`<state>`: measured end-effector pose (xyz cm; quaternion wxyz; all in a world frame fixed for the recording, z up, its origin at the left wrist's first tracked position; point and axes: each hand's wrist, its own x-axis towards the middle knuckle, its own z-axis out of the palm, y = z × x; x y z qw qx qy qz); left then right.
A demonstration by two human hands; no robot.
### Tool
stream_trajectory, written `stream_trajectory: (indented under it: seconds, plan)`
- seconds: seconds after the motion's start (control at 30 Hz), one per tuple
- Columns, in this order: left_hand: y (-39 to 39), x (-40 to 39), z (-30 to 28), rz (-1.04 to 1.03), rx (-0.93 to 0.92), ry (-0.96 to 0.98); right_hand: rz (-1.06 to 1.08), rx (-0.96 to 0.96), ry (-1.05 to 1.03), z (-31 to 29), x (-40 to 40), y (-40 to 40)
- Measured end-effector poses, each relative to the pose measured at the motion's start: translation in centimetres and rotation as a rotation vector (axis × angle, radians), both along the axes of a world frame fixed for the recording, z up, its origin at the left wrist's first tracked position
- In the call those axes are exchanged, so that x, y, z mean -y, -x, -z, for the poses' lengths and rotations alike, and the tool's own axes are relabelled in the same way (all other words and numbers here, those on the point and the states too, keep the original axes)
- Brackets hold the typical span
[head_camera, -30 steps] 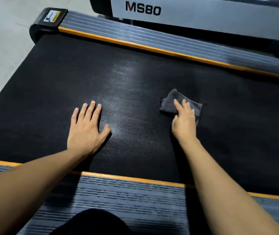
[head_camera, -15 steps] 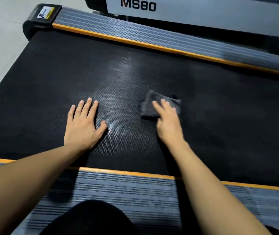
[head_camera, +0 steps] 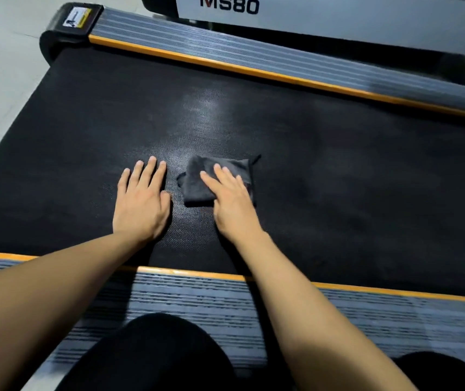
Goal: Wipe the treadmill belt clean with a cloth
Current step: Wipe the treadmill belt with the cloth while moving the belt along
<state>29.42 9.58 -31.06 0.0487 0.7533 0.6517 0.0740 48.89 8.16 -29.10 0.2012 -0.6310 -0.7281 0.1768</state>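
Right hand [head_camera: 232, 204] lies flat on the dark grey cloth [head_camera: 197, 182], fingers [head_camera: 211, 180] straight and held close together, palm pressing the folded fabric down onto the black treadmill belt [head_camera: 338, 179] near its middle. Left hand [head_camera: 141, 204] sits just beside it, palm down on the bare belt, fingers stretched out and nearly side by side, thumb tucked near the cloth's lower corner without touching it. A pale sheen shows on the belt surface just beyond both hands. Orange-edged ribbed side rails frame the belt, the far rail [head_camera: 253, 57] running across the top and the near rail [head_camera: 197, 300] crossed by both forearms. Beyond the far rail stands a grey panel [head_camera: 338, 18] lettered MS80. Dark-clothed knees [head_camera: 152, 354] fill the bottom edge
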Motion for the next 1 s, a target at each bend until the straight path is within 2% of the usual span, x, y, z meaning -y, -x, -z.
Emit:
stream_trajectory:
  seconds: [0.2, 0.3, 0.37, 0.43, 0.57, 0.7, 0.77, 0.83, 0.9, 0.97, 1.0]
  plan:
    - [-0.2, 0.0, 0.1, -0.007, 0.015, 0.000, 0.326, 0.024, 0.087, -0.2, 4.4, -11.8]
    - [-0.2, -0.1, 0.2, -0.010, 0.038, -0.016, 0.434, 0.027, 0.152, -0.9, 4.9, -13.3]
    - [-0.2, 0.0, 0.3, -0.005, 0.041, 0.005, 0.388, 0.047, 0.136, -1.0, 4.9, -11.1]
    - [0.0, -0.1, 0.2, 0.018, 0.046, 0.062, 0.245, 0.032, 0.127, -0.9, 4.8, -6.6]
    - [1.5, -0.9, -1.7, 0.083, 0.108, 0.254, -0.003, 0.008, 0.104, -0.8, 3.9, 1.6]
    - [3.3, 2.2, -3.6, 0.139, 0.002, 0.300, -0.171, 0.065, 0.111, -1.1, 3.3, -0.6]
    - [3.8, 4.3, -4.5, 0.126, -0.058, 0.359, -0.100, 0.088, 0.122, -0.6, 4.3, -4.4]
    - [4.1, 5.7, -5.2, 0.114, -0.105, 0.414, 0.102, 0.109, 0.124, -0.5, 5.8, -8.6]
    - [4.4, 6.3, -5.8, 0.103, -0.106, 0.443, 0.323, 0.235, 0.099, -1.3, 7.3, -11.7]
    - [4.4, 6.5, -6.2, 0.095, -0.071, 0.473, 0.325, 0.428, 0.055, -2.3, 8.1, -12.7]
    - [4.3, 6.5, -6.3, 0.089, -0.052, 0.485, 0.299, 0.413, 0.065, -2.7, 8.1, -12.6]
